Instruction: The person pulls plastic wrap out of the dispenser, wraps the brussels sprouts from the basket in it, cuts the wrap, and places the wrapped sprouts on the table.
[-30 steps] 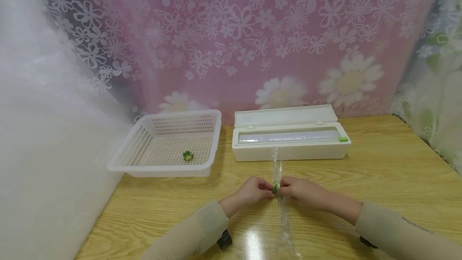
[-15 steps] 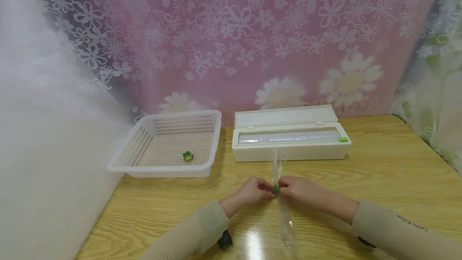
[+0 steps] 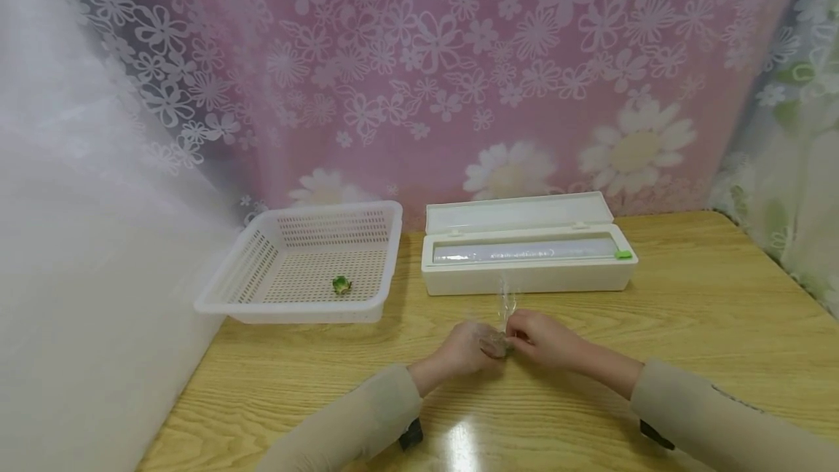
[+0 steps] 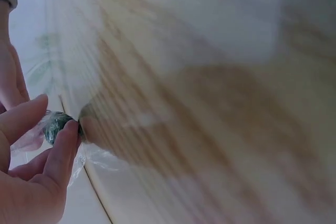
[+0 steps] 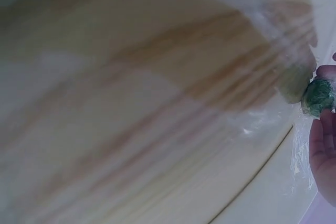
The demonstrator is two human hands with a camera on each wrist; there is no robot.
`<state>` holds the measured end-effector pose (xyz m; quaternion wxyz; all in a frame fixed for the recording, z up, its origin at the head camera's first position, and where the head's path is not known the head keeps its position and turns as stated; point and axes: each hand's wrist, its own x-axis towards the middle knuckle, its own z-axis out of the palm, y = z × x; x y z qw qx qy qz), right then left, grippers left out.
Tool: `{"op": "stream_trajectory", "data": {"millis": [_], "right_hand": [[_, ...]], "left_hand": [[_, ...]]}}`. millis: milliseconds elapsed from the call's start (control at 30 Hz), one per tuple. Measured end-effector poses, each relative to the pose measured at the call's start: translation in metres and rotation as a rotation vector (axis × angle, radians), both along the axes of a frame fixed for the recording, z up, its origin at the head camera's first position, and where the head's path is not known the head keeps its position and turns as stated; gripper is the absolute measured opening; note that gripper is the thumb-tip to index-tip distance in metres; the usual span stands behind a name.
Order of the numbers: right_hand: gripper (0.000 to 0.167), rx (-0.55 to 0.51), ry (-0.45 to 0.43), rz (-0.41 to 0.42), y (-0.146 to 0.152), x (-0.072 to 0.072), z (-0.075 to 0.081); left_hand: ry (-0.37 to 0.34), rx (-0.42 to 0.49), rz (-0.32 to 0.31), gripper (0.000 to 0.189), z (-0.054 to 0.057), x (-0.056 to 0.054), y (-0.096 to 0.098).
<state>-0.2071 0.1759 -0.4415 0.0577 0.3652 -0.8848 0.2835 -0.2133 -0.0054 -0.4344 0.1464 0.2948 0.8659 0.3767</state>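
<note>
A small round Brussels sprout point(image 4: 56, 126) in clear cling film is between my two hands, close over the table. My left hand point(image 3: 468, 348) pinches it between thumb and fingers, as the left wrist view shows. From the other side my right hand point(image 3: 540, 339) has its thumb and fingers at the wrapped sprout, which it grips; in the right wrist view the fingers point(image 5: 326, 139) frame the sprout. Both hands largely hide it in the head view. Crumpled cling film point(image 3: 507, 304) runs from the hands toward the white dispenser box point(image 3: 527, 281), and more film bunches by the left hand.
The dispenser's lid point(image 3: 518, 214) stands raised behind the film roll point(image 3: 524, 250), with a green slider point(image 3: 623, 255) at its right end. A white slotted basket point(image 3: 295, 308) at the left holds another sprout point(image 3: 341, 285). A floral curtain point(image 3: 419, 93) hangs behind the wooden table point(image 3: 708, 297).
The film tail that lay down the table toward me has been gathered up to the hands. The left hand has turned and shifted slightly right; the sprout is now mostly hidden in the head view.
</note>
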Motion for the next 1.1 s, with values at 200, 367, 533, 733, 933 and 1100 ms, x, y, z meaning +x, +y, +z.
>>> {"op": "stream_trajectory", "data": {"millis": [200, 367, 533, 733, 933, 1100], "right_hand": [[0.016, -0.017, -0.092, -0.042, 0.000, -0.001, -0.002], [0.017, -0.027, -0.102, -0.053, 0.000, -0.001, -0.001], [0.018, -0.047, -0.111, -0.062, -0.001, 0.001, 0.001], [0.019, -0.075, -0.134, -0.049, 0.000, -0.001, 0.000], [0.015, -0.084, -0.209, -0.051, 0.002, -0.006, -0.001], [0.013, -0.075, -0.222, -0.045, 0.003, -0.006, 0.002]], "left_hand": [[-0.069, 0.085, 0.064, 0.020, -0.002, 0.000, 0.005], [-0.058, 0.122, 0.087, 0.014, -0.002, 0.001, 0.006], [-0.031, 0.147, 0.088, 0.009, -0.006, -0.001, 0.006], [0.083, 0.093, 0.059, 0.007, -0.007, -0.007, 0.007], [0.133, 0.032, 0.041, 0.010, -0.006, -0.012, 0.007], [0.064, 0.013, 0.069, 0.011, -0.011, -0.015, 0.009]]}}
